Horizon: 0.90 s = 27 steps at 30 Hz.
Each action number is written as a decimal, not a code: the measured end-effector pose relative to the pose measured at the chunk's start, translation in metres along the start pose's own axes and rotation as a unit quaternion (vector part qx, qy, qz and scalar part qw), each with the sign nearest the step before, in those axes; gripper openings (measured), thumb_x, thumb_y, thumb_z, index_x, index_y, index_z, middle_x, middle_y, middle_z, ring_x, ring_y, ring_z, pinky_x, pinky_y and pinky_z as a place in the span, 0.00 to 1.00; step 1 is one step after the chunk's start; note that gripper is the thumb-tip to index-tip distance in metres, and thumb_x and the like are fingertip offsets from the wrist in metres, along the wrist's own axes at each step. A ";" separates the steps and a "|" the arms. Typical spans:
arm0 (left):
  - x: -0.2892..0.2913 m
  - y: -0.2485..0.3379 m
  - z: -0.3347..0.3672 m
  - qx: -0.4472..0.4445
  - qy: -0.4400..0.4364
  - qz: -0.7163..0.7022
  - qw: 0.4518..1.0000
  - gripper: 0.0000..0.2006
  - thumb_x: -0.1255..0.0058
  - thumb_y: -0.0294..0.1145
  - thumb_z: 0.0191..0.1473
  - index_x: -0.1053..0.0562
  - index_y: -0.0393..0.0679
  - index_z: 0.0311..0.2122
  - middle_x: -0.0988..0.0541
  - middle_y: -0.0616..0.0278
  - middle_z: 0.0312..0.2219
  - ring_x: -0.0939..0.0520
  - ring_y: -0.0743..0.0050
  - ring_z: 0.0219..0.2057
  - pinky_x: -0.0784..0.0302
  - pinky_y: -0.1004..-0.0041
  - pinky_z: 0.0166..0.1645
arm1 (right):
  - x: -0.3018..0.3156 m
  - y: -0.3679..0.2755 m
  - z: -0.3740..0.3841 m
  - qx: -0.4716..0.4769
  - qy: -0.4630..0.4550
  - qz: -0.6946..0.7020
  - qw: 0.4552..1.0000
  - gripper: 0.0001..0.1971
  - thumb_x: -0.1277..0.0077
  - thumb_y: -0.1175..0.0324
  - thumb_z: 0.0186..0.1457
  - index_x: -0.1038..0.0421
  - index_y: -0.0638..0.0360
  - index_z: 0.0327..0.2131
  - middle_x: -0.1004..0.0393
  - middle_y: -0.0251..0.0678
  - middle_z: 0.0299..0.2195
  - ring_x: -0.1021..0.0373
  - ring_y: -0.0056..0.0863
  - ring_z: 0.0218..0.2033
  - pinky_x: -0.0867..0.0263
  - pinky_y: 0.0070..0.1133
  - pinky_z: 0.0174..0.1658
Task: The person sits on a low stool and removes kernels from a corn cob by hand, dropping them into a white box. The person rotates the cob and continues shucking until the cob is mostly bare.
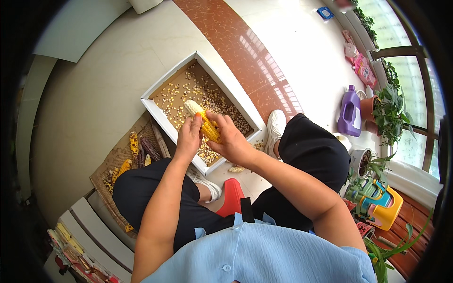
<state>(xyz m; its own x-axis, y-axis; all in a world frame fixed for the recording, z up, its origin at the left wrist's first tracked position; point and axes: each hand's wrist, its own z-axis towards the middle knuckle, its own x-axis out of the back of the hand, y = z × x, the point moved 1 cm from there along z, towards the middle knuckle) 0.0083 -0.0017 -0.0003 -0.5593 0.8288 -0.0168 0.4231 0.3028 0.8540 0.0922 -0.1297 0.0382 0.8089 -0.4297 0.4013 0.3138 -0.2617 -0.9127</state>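
Observation:
Between my two hands is an ear of corn [211,129], tilted, with yellow kernels on its lower part and a bare whitish tip at the upper left. My left hand [189,137] is closed on its left side, the thumb pressed against the kernels. From the right, my right hand [231,140] wraps round the lower end, fingers over the top. Both hands are above a white-walled cardboard box [158,118]. Loose yellow and purplish kernels [188,85] are scattered over its brown bottom.
Left of the box, a woven mat [104,177] bears several yellow and dark corn ears [134,144]. A stripped cob [236,168] and stray kernels lie by my feet. A red stool [231,191] is beneath me. A purple jug [349,111] and potted plants [390,111] line the right.

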 end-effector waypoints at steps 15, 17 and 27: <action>0.003 -0.005 0.003 -0.048 0.029 0.033 0.998 0.27 0.61 0.56 0.56 0.31 0.35 0.33 0.27 0.62 0.23 0.29 0.75 0.24 0.32 0.75 0.29 | -0.002 -0.002 -0.002 -0.009 0.030 0.015 0.999 0.34 0.44 0.70 0.47 0.49 0.61 0.57 0.41 0.48 0.40 0.37 0.43 0.42 0.39 0.27 0.48; 0.003 -0.004 0.002 -0.053 0.050 0.087 0.994 0.26 0.61 0.54 0.57 0.31 0.33 0.33 0.26 0.57 0.23 0.27 0.71 0.25 0.31 0.72 0.32 | -0.004 0.002 -0.002 -0.010 0.024 0.002 1.000 0.35 0.44 0.70 0.47 0.49 0.62 0.57 0.40 0.48 0.40 0.37 0.42 0.41 0.39 0.27 0.48; 0.004 0.000 0.002 0.001 -0.037 -0.115 0.993 0.22 0.63 0.53 0.59 0.33 0.42 0.28 0.34 0.70 0.16 0.35 0.87 0.16 0.40 0.84 0.18 | 0.000 0.005 0.004 -0.032 0.021 -0.021 0.999 0.33 0.45 0.70 0.48 0.49 0.63 0.57 0.39 0.47 0.40 0.36 0.43 0.41 0.39 0.27 0.46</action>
<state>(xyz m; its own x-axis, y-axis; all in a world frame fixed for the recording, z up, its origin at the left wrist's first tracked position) 0.0077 0.0030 -0.0016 -0.5869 0.7703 -0.2496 0.2919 0.4888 0.8221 0.0956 -0.1278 0.0335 0.7733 -0.4531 0.4436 0.3135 -0.3349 -0.8886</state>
